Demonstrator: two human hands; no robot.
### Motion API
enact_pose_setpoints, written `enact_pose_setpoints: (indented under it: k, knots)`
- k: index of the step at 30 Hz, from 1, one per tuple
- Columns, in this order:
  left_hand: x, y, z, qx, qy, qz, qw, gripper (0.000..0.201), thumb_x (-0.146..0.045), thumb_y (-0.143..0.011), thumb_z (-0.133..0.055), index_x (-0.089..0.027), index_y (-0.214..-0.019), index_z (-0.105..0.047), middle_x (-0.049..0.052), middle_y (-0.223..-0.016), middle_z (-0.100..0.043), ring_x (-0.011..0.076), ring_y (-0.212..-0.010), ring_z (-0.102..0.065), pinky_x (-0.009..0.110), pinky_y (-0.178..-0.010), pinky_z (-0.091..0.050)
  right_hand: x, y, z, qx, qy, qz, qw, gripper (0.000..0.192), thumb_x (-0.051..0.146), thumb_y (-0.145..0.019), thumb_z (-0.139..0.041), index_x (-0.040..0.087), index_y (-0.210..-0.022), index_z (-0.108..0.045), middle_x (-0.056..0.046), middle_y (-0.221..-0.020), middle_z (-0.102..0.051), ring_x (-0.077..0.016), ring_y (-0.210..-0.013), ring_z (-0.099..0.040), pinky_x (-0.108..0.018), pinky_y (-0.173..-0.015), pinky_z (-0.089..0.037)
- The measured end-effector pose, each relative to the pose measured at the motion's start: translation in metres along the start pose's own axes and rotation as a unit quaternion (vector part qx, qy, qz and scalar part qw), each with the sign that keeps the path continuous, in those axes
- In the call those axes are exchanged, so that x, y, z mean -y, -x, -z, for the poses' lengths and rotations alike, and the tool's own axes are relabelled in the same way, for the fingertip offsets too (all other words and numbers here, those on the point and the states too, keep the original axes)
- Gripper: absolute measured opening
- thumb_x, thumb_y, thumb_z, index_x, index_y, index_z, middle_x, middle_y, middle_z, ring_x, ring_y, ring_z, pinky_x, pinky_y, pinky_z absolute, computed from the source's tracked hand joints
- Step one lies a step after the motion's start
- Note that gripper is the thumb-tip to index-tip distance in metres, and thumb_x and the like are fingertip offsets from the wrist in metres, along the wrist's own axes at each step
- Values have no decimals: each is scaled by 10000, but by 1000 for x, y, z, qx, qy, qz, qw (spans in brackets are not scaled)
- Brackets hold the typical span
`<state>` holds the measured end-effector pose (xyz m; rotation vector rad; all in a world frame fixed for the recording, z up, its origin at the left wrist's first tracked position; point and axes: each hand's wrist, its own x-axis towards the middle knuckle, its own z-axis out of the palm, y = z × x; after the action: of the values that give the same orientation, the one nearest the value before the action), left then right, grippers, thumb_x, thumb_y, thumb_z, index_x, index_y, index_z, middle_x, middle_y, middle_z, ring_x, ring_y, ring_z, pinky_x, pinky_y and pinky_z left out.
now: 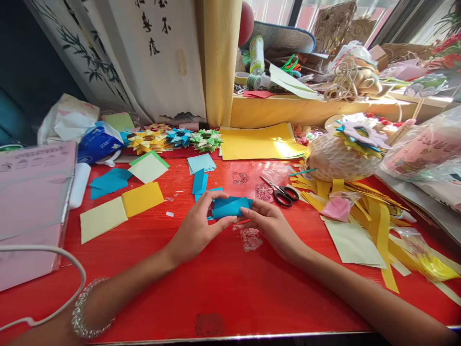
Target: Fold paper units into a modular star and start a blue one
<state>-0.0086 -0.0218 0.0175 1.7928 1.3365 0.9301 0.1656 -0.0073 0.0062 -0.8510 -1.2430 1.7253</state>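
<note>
You are pinching the blue paper between your left grip and right grip, mid-frame above the red surface. It is looking folded, though whether it is finished you cannot tell. Blue pieces are lying just behind; flat sheets at left are seemingly awaiting folding, while paper stars, upper left of centre, are looking complete. Scissors and yellow strips are crowding the right side.
</note>
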Motion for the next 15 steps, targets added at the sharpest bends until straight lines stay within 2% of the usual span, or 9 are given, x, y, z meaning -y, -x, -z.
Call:
enact_pose_setpoints:
  k: [4,9,15]
  knots:
    - [3,-3,-1,-3,12,17,1000,321,-385,-782,-540,-243,-1060,-464,29,-1109,-529,168,-917,-550,275,-764,-456,-2,-2,1,-1,-20,6,1000,199,281,-787,-572,161,-946,-566,-66,-981,-621,-157,-811,-615,-284,-707,-506]
    - [3,-3,-1,14,35,37,999,399,-384,-776,-545,-246,-1133,-433,27,-1067,-561,160,-864,-571,259,-718,-473,-5,0,-2,-20,-21,-6,1000,215,324,-774,-580,159,-911,-578,-52,-916,-640,-150,-735,-627,-281,-677,-510]
    - [1,-3,-1,23,43,47,998,347,-410,-782,-522,-215,-1065,-476,-8,-789,-577,122,-622,-557,242,-604,-454,-7,1,-2,-24,-1,-6,1000,201,326,-782,-571,142,-862,-585,-41,-835,-649,-133,-696,-624,-250,-657,-517]
